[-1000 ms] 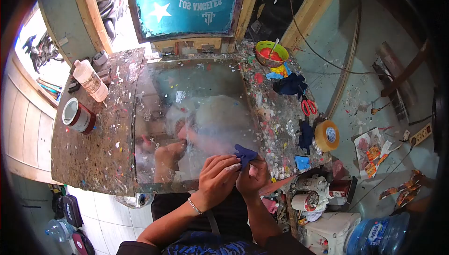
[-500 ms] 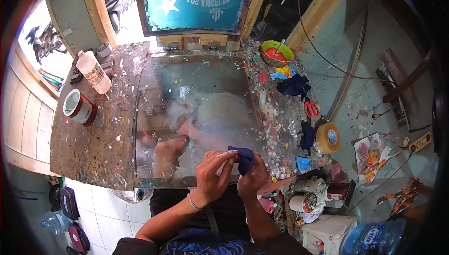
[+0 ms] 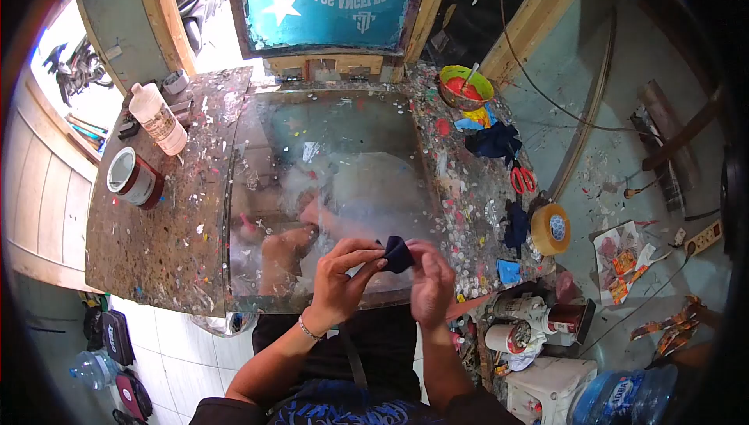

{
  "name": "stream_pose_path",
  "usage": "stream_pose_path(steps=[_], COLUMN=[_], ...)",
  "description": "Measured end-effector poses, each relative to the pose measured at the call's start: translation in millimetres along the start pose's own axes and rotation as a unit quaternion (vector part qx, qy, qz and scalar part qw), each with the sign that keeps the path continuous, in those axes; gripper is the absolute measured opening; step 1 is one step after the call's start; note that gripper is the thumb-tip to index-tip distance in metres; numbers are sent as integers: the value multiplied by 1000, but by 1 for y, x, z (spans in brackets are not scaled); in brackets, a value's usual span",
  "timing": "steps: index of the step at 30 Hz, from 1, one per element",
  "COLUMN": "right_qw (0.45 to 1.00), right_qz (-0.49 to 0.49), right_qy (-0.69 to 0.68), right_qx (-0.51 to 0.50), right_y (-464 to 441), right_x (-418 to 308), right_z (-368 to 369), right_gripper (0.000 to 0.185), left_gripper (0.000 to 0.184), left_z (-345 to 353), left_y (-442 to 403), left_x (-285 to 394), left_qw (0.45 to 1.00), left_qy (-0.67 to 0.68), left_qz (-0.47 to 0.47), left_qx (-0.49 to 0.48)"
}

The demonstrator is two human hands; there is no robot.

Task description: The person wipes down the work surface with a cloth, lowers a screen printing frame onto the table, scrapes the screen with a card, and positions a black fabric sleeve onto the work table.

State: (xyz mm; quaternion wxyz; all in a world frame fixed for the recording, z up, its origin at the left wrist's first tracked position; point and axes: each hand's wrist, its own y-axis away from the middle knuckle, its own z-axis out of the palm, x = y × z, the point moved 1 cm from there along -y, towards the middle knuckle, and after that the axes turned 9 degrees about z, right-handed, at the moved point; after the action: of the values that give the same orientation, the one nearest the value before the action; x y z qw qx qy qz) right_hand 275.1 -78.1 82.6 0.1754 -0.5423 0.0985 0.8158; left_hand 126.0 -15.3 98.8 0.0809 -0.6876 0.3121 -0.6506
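A small dark navy cloth piece (image 3: 399,255), folded over on itself, is held up above the near edge of the glass plate (image 3: 351,132). My left hand (image 3: 343,275) pinches its left side between thumb and fingertips. On the other side, my right hand (image 3: 431,278) grips the cloth's right edge with thumb and fingers. Paint specks dot the glass, which shows reflections. Behind it a teal printing screen (image 3: 328,4) with mirrored lettering and a star stands tilted up in its frame.
To the left stand a plastic bottle (image 3: 158,119) and a paint can (image 3: 134,178). Along the right edge are a bowl of red ink (image 3: 462,91), dark cloths (image 3: 495,142), red scissors (image 3: 523,179) and a tape roll (image 3: 551,230). Water jugs (image 3: 624,395) sit below.
Both hands have shifted slightly, the right one turning and lowering. The cloth, which hung down more, is now bunched and folded between them.
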Motion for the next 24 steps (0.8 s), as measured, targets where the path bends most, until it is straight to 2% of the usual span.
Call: stream_pose_path(steps=[1, 4, 5, 7, 9, 11, 12, 14, 18, 21, 23, 24], right_qw=[1000, 974, 974, 953, 953, 953, 954, 928, 918, 906, 891, 891], right_qz=[1, -75, -76, -19, -29, -25, -24, -99, -156, -188, -203, -203], right_qy=[-1, 203, 204, 269, 262, 270, 268, 344, 362, 379, 406, 405], right_qx=[-1, -70, -63, -134, -147, -135, -136, -104, -41, -14, 10, 10], right_y=[-2, -4, -3, -7, -7, -3, -2, 1, 9, 10, 9, 9], right_x=[-11, -40, -40, -31, -25, -21, -18, -15, -16, -19, -19, -19], right_z=[5, 16, 12, 4, 1, 1, 2, 4, 12, 16, 18, 18], right_gripper=[22, 29, 29, 27, 25, 23, 23, 21, 15, 11, 10, 10], left_gripper=[18, 13, 11, 10, 12, 15, 15, 17, 16, 14, 13, 13], left_z=[-1, -2, -2, -3, -6, -6, -5, 2, 19, 24, 24, 22], left_y=[1, 4, 3, 2, 5, 15, 16, 17, 29, 29, 28, 28], left_x=[-1, 1, 3, 6, 3, -9, -9, -9, -15, -11, -2, 0], left_qw=[1000, 999, 998, 995, 990, 953, 953, 886, 859, 872, 909, 910], left_qy=[-17, -27, -24, 23, 61, 187, 185, 354, 397, 381, 280, 279], left_qz=[2, -15, -27, -55, -88, -224, -226, -300, -317, -286, -286, -285], left_qx=[-10, -41, -57, -81, -94, -81, -80, 12, 66, 111, 115, 115])
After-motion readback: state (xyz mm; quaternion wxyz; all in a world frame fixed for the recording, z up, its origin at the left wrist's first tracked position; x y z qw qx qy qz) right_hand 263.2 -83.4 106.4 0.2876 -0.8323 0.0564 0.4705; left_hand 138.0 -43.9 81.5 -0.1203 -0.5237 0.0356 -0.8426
